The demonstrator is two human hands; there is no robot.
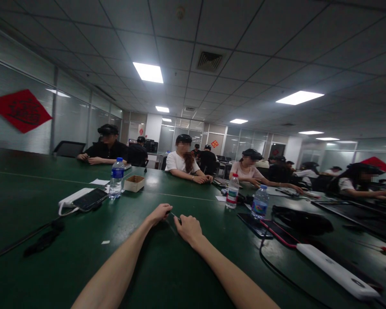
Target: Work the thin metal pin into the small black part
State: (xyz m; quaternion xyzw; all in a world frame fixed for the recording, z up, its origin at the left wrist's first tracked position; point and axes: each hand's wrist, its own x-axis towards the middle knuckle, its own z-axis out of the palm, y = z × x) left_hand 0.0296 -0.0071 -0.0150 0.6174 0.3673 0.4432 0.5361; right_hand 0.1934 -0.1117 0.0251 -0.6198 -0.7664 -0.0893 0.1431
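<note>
Over the middle of the green table (125,274), my left hand (161,214) is closed, its fingers curled and the fingertips pinched together. Close to its right is my right hand (189,228), also closed, with thumb and forefinger turned toward the left one. A thin, pale, thread-like piece (174,215) spans the small gap between the fingertips. It is too small and dim to tell its kind. Dark tips show at the fingers of both hands.
Left stand a water bottle (116,179), a small open box (134,183) and a phone (89,200). Right are a red-capped bottle (232,192), a blue-capped bottle (260,202), a red-edged phone (279,234) and a white power strip (336,271). A person (184,161) sits opposite.
</note>
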